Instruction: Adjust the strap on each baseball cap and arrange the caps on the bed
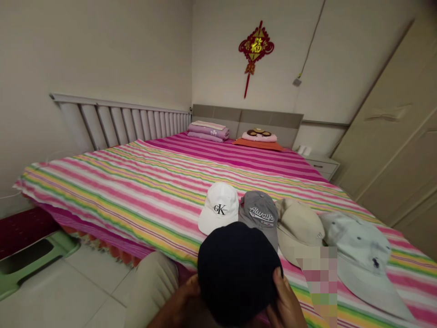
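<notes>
Between my two hands is a dark navy cap (239, 273), its rounded crown facing up toward me. My left hand (186, 296) grips its left side, with most of the fingers hidden behind the cap. On the right side, my right hand (286, 296) holds the edge, thumb on the outside. Just beyond lie a white cap (220, 202) with black "CK" letters and a grey cap (258, 207) with white lettering, partly covered by the navy one. Farther right are a beige cap (298, 223) and a pale grey-blue cap (358, 246) with a small dark emblem.
The caps lie on a bed with a striped sheet (136, 196). Folded bedding (208, 132) and a pink pillow-like bundle (258, 136) sit by the headboard (273, 120). A radiator (126, 120) lines the left wall. A green stool (37, 259) stands at lower left.
</notes>
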`<state>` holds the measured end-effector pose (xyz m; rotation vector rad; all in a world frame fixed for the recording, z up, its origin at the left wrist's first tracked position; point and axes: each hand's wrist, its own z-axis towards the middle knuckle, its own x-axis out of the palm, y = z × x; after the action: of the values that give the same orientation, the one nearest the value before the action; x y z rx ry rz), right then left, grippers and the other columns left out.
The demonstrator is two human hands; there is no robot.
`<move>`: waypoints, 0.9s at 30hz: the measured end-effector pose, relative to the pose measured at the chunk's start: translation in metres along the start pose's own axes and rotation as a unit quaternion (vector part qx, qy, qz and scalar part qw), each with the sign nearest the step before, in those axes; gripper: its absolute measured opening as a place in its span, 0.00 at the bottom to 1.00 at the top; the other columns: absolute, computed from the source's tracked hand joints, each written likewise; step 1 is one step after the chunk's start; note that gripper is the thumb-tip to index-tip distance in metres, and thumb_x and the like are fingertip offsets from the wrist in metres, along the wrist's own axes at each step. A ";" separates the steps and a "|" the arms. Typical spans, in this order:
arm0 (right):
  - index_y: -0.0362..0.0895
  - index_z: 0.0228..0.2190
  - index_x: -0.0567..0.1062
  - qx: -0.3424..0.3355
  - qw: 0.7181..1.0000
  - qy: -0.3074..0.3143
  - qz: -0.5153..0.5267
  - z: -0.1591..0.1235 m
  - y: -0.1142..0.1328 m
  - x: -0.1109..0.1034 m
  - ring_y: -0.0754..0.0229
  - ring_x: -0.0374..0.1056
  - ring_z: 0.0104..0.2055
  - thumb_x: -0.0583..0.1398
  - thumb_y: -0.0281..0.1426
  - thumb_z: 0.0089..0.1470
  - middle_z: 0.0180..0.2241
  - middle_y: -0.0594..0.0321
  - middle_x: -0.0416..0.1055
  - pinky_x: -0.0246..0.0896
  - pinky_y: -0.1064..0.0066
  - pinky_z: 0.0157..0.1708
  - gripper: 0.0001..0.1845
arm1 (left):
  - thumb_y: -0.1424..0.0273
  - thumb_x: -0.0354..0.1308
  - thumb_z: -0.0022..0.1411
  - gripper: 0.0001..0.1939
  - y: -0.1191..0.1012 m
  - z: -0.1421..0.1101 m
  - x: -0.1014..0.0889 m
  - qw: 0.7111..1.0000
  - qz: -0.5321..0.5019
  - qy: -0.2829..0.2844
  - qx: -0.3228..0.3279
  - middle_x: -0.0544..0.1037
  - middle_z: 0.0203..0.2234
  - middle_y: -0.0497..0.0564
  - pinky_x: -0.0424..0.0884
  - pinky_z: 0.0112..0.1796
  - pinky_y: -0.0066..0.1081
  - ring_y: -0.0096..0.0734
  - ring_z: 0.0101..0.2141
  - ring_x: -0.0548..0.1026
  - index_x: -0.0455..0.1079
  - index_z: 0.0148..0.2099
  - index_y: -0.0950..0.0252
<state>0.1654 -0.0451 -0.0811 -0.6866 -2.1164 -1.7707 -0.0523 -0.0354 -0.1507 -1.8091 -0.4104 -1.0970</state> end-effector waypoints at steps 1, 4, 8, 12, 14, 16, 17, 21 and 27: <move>0.46 0.45 0.70 0.008 1.000 0.001 -0.004 -0.003 0.001 0.001 0.47 0.62 0.50 0.62 0.47 0.40 0.42 0.55 0.73 0.59 0.56 0.46 0.30 | 0.74 0.59 0.46 0.13 -0.006 0.001 0.003 1.000 -0.002 -0.008 0.001 0.78 0.30 0.50 0.61 0.45 0.34 0.38 0.39 0.73 0.73 0.38 0.64; 0.44 0.38 0.73 0.031 0.999 -0.024 -0.037 -0.011 0.003 0.001 0.47 0.67 0.43 0.63 0.45 0.41 0.37 0.54 0.75 0.61 0.57 0.43 0.24 | 0.62 0.52 0.56 0.15 -0.025 0.006 0.012 1.000 -0.005 -0.004 -0.023 0.78 0.28 0.52 0.61 0.45 0.34 0.39 0.39 0.73 0.74 0.36 0.67; 0.44 0.35 0.74 0.050 0.997 -0.039 -0.042 -0.019 0.005 0.000 0.49 0.69 0.40 0.64 0.43 0.39 0.34 0.56 0.76 0.61 0.60 0.42 0.21 | 0.59 0.49 0.58 0.20 -0.042 0.015 0.024 0.998 -0.002 0.055 -0.009 0.78 0.30 0.54 0.61 0.45 0.32 0.38 0.40 0.73 0.72 0.40 0.70; 0.46 0.42 0.72 0.065 0.997 0.041 0.032 -0.023 0.012 -0.001 0.48 0.69 0.41 0.66 0.37 0.38 0.38 0.54 0.75 0.61 0.58 0.42 0.26 | 0.62 0.52 0.56 0.18 -0.048 0.023 0.036 0.992 -0.025 0.123 0.021 0.77 0.34 0.55 0.61 0.45 0.34 0.38 0.41 0.72 0.70 0.44 0.70; 0.47 0.44 0.71 0.072 0.995 0.056 0.040 -0.025 0.014 -0.002 0.48 0.69 0.41 0.67 0.34 0.37 0.39 0.54 0.75 0.62 0.58 0.41 0.28 | 0.63 0.54 0.55 0.17 -0.047 0.025 0.041 0.991 -0.032 0.129 0.021 0.77 0.33 0.54 0.62 0.44 0.34 0.38 0.39 0.73 0.70 0.43 0.69; 0.47 0.44 0.71 0.077 0.995 0.052 0.038 -0.025 0.014 -0.004 0.48 0.70 0.40 0.68 0.32 0.35 0.38 0.54 0.75 0.62 0.58 0.41 0.29 | 0.64 0.54 0.54 0.15 -0.046 0.027 0.045 0.993 -0.028 0.113 0.008 0.78 0.29 0.53 0.64 0.42 0.32 0.36 0.36 0.74 0.72 0.40 0.69; 0.47 0.43 0.72 0.080 0.995 0.050 0.036 -0.026 0.014 -0.006 0.48 0.70 0.39 0.68 0.30 0.34 0.37 0.55 0.76 0.62 0.58 0.41 0.29 | 0.66 0.55 0.54 0.13 -0.045 0.027 0.047 0.994 -0.022 0.105 0.003 0.78 0.28 0.52 0.65 0.40 0.31 0.34 0.33 0.74 0.72 0.39 0.69; 0.47 0.38 0.74 0.095 0.993 0.069 0.025 -0.028 0.015 -0.012 0.49 0.71 0.36 0.68 0.29 0.33 0.33 0.57 0.77 0.63 0.58 0.40 0.25 | 0.77 0.58 0.47 0.10 -0.045 0.028 0.056 0.994 0.006 0.112 -0.004 0.76 0.23 0.51 0.65 0.31 0.24 0.26 0.26 0.73 0.72 0.35 0.72; 0.48 0.38 0.75 0.082 0.986 0.145 -0.012 -0.034 0.020 -0.025 0.46 0.68 0.42 0.64 0.43 0.36 0.37 0.55 0.75 0.60 0.58 0.42 0.24 | 0.81 0.61 0.39 0.16 -0.049 0.026 0.066 0.991 0.087 0.082 0.059 0.74 0.26 0.50 0.64 0.31 0.26 0.26 0.27 0.71 0.69 0.35 0.69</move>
<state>0.1943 -0.0794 -0.0703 -0.3377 -2.0471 -1.5753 -0.0368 -0.0005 -0.0732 -1.6058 -0.2112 -1.0676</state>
